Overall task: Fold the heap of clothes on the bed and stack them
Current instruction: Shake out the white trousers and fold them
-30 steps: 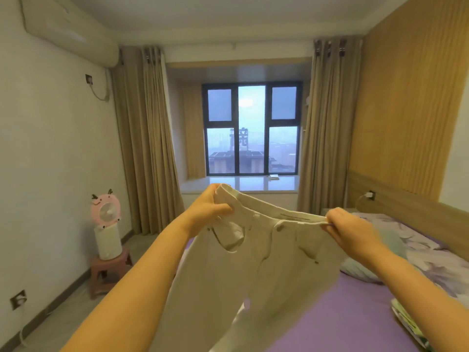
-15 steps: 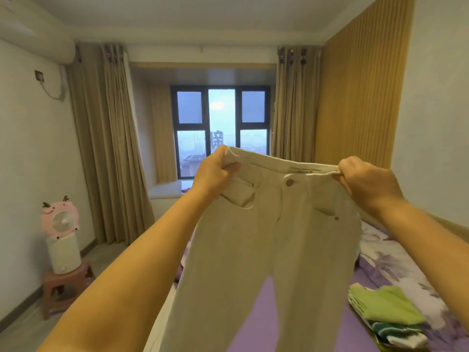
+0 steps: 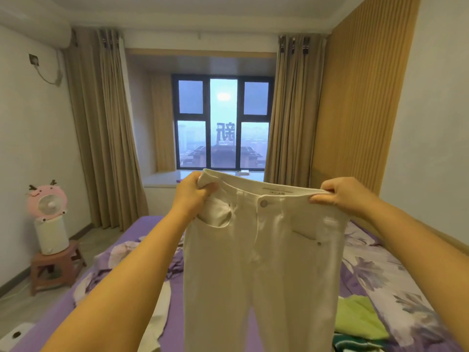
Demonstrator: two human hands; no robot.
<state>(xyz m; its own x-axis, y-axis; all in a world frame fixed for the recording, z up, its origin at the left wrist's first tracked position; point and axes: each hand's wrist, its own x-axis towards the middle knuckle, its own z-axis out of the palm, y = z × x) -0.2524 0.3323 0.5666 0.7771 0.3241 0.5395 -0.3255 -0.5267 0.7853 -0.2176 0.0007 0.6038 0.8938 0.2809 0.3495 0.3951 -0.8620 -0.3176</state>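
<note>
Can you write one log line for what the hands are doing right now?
left hand: grips waistband | right hand: grips waistband | white trousers: held up, unfolded

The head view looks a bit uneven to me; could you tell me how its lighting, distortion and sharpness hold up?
Head view: the window is the brightest area, with a glare spot in its upper middle pane; the wide lens bows the walls and curtains outward; the white trousers, gripped at the waistband by the left hand and right hand, look sharp; forearms at the lower edges look stretched.
</note>
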